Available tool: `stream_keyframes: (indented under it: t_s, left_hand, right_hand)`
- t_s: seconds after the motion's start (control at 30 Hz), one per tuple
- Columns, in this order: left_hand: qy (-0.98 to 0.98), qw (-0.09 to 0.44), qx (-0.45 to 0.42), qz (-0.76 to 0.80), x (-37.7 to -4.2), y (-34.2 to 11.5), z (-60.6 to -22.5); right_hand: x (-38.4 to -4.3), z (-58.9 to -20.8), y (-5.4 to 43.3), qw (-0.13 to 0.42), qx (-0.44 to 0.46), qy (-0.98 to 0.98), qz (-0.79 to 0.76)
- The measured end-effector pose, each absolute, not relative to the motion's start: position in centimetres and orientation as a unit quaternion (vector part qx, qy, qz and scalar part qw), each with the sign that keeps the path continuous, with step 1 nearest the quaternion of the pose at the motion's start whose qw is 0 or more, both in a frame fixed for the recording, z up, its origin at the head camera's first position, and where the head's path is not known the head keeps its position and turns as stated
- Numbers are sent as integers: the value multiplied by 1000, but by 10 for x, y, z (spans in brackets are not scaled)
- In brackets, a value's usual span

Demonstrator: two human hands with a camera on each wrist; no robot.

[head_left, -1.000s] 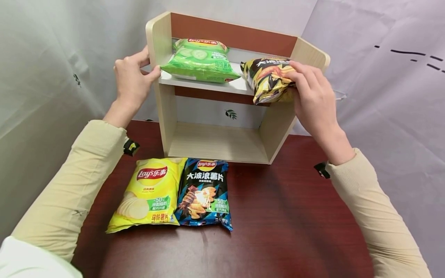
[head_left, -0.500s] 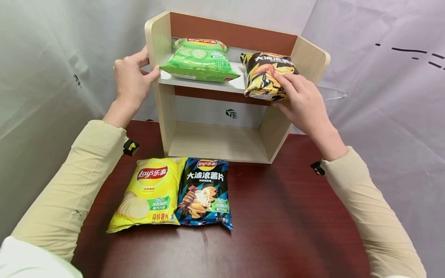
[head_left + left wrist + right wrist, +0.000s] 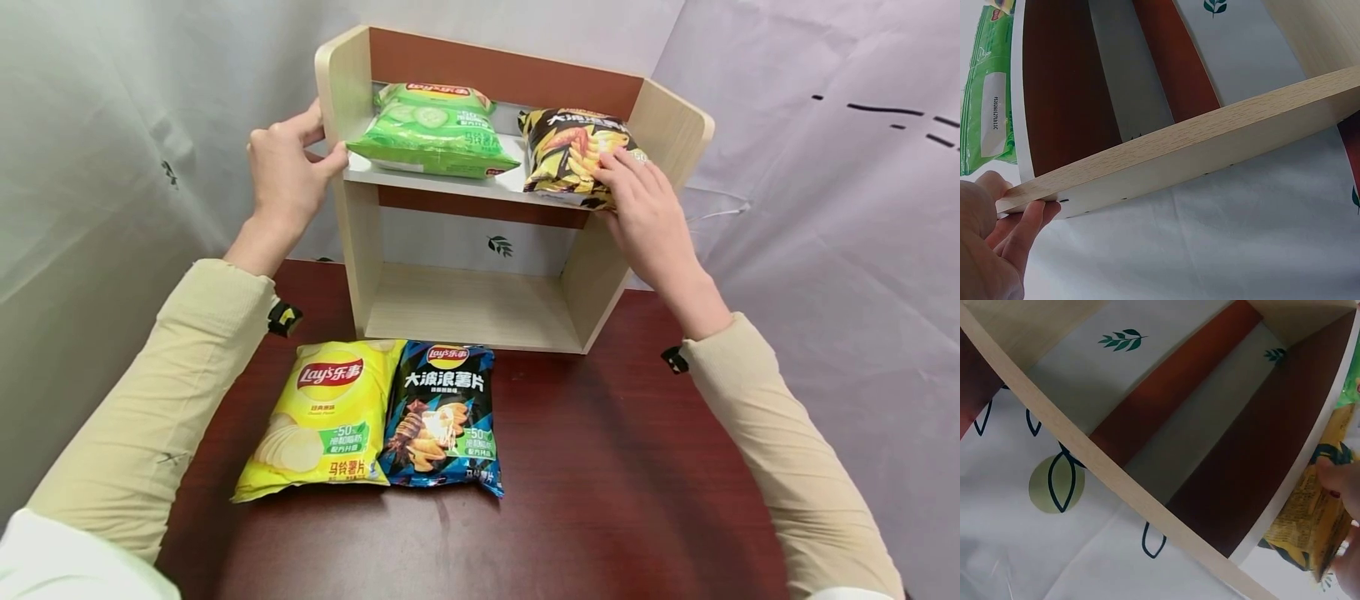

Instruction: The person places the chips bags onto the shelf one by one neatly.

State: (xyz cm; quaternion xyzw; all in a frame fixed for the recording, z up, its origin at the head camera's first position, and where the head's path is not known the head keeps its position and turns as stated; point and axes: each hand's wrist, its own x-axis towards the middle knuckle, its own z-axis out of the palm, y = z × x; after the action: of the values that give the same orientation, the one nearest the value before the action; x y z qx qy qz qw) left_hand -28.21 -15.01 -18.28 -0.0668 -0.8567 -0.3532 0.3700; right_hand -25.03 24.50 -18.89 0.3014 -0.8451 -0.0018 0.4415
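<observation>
At the left of a two-tier wooden shelf (image 3: 468, 308), my left hand (image 3: 288, 175) pinches the upright side panel (image 3: 1179, 140), thumb on the inside and fingers on the outside. My right hand (image 3: 651, 218) holds a black and yellow potato chip bag (image 3: 566, 158) at the right end of the upper tier. Its thumb (image 3: 1335, 475) lies on the bag's underside and the fingers are over the front. The bag leans back, its lower edge by the shelf's front edge. A green chip bag (image 3: 438, 137) sits on the upper tier to its left.
On the dark red table (image 3: 600, 483), a yellow chip bag (image 3: 322, 417) and a blue-black chip bag (image 3: 442, 408) lie side by side before the shelf. Pale cloth (image 3: 825, 275) hangs behind and on both sides.
My right hand has moved left and turned the black and yellow bag more upright, setting it farther back onto the upper tier. My left hand has stayed on the side panel.
</observation>
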Motion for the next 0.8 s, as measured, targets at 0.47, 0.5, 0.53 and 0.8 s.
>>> stream_keyframes:
  t_s: [0.47,0.5,0.53,0.8]
  left_hand:
    - [-857,370,-67,-353,-283,-148,-182]
    - [-857,370,-67,-353,-283,-148,-182]
    - [-857,370,-67,-353,-283,-148,-182]
    - [-858,365,-62,-357,-282,-149,-183]
  right_hand:
    - [-249,-194,240,462,209,-860,-57]
    - [-249,-195,240,459,208,-862,-53]
    - [-249,-196,240,456,208,-864,-47]
    - [-246,-202,241,449,224,-865,-15]
